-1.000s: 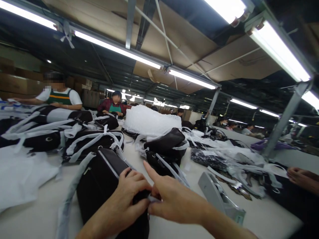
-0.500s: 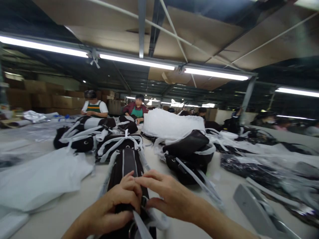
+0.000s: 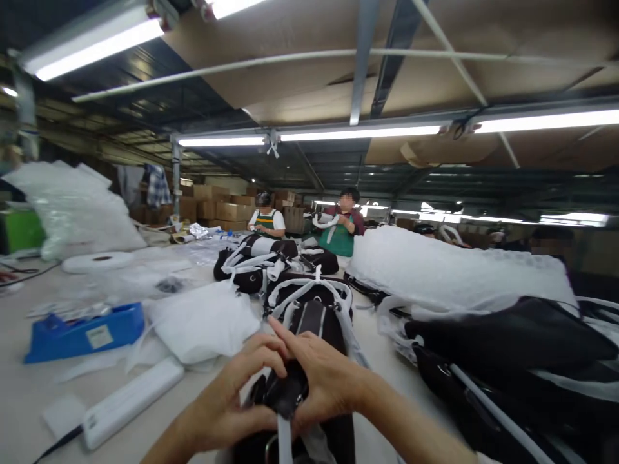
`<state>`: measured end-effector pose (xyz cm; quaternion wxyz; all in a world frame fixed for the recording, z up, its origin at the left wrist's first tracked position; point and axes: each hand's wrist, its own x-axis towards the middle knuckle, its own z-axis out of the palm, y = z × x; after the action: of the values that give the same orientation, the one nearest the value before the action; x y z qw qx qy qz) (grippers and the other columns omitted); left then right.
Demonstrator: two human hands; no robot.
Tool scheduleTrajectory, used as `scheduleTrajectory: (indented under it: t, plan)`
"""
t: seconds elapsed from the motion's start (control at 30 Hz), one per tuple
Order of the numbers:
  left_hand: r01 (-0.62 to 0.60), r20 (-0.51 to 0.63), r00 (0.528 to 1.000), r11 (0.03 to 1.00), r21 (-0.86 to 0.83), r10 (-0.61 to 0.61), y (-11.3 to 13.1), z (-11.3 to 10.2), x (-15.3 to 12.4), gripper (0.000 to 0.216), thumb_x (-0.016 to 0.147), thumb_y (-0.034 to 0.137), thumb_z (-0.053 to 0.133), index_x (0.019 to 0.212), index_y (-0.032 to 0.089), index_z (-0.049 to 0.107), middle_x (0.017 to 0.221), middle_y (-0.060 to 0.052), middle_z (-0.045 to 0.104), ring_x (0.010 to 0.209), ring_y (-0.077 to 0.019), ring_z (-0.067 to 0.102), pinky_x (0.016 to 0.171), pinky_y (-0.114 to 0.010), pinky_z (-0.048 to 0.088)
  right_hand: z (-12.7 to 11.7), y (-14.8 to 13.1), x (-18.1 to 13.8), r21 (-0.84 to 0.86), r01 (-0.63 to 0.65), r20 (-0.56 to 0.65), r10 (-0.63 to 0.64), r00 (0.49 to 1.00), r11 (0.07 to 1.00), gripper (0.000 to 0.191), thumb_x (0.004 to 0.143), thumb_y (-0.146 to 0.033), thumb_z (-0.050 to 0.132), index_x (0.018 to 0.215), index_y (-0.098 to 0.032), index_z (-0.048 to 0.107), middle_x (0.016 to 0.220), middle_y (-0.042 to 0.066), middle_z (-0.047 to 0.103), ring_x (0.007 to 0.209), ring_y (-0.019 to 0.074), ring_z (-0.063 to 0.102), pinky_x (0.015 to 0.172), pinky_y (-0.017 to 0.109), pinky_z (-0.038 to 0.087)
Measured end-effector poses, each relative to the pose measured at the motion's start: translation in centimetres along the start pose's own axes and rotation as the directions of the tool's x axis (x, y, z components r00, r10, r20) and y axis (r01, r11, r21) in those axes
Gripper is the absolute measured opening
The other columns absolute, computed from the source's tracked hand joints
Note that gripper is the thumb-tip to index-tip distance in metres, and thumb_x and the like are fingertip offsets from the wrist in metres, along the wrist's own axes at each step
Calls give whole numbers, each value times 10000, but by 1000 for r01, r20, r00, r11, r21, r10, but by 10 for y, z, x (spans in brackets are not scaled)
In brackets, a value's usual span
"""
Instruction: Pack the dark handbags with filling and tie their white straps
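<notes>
Right in front of me lies a black bag (image 3: pixel 313 319) with a pale zipper line along its top. My left hand (image 3: pixel 236 393) curls its fingers and thumb around a dark leather-like tab (image 3: pixel 289 388) on the near part of the bag. From the other side my right hand (image 3: pixel 331 380) grips the same tab, its index finger pointing forward across the left fingers. A white strip (image 3: pixel 284 438) hangs from the tab toward me, beside a metal ring. White-wrapped handles (image 3: pixel 290 287) lie at the bag's far end.
Left are white foam sheets (image 3: pixel 203 325), a blue tape dispenser (image 3: pixel 87 332) and a white corded device (image 3: pixel 133 403). More black bags (image 3: pixel 483 361) and a bubble-wrap pile (image 3: pixel 449 264) lie right. Two co-workers (image 3: pixel 265 222) are across the table, one holding a white-wrapped item.
My view has swung left, bringing the blue dispenser and white device into sight. Both hands now frame the dark tab more openly. A co-worker across the table has raised a white-wrapped item.
</notes>
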<state>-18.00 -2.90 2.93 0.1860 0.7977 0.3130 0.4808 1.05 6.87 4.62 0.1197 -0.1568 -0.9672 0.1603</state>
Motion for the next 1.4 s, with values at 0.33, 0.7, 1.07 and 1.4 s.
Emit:
scheduleTrajectory:
  t: [0.33,0.7,1.07,1.4]
  plan:
    - [209,-378,901,976,-57,-215,-5,22,-56,306,893,498,609,834,225,732,755,-25,638,704,-168,586,654,-250,458,29,-67,-12,-275,-415,-121,398,910,867,979,815,-580,675,1549,-80,263,1022,223,726,941,420,683,783,484,505]
    - [318,-634,610,879,-355,-476,14,68,-67,255,795,454,709,893,220,737,1010,-34,615,985,-222,609,906,-288,494,28,-73,-25,75,-173,-173,184,968,982,329,735,-170,664,1055,-243,664,1010,54,600,918,219,631,829,329,502]
    - [250,-777,533,939,-234,-336,9,82,-62,270,768,450,749,696,205,662,882,-28,607,876,-195,598,836,-260,501,29,-59,-20,140,68,-201,-39,979,988,400,719,-63,548,1076,-213,651,1067,58,648,992,209,607,873,309,466]
    - [301,-741,584,936,-181,-331,-17,87,-73,253,807,436,710,914,208,725,1048,-63,645,1067,-241,600,981,-291,494,33,-51,-16,127,-2,-207,28,978,992,279,763,-60,590,999,-208,613,1003,29,639,890,186,607,771,276,428]
